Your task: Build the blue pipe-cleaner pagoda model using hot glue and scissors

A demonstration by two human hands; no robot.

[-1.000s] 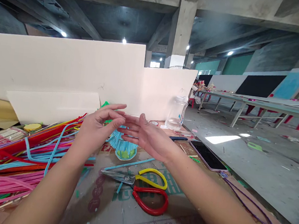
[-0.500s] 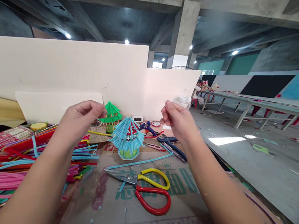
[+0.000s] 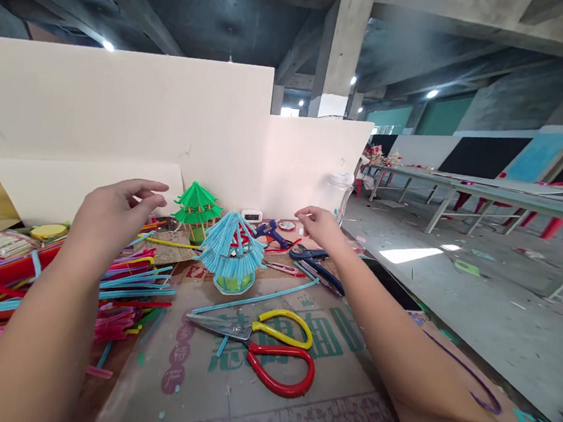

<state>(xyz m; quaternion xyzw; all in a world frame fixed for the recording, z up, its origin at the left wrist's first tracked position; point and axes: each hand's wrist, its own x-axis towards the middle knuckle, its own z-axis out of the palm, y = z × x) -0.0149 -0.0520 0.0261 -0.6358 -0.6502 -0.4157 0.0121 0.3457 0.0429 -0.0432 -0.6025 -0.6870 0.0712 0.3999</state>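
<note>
Blue pipe-cleaner pavilion (image 3: 232,254) stands upright on desk (image 3: 262,397), centre, between both hands, touched by neither. Left hand (image 3: 110,214) hovers to its left above heap of coloured pipe cleaners (image 3: 52,287), fingers loosely spread, holding nothing. Right hand (image 3: 319,227) hovers to far right of pavilion, fingers partly curled; cannot tell if anything pinched. Green pipe-cleaner pavilion (image 3: 195,205) just behind, far left. Scissors (image 3: 267,350) lie near side. Blue glue gun (image 3: 272,232) far right.

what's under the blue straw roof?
Under the blue straw roof sits a pale base with something green inside; red pieces show near the top. The roof's fringe covers the rest.
</note>
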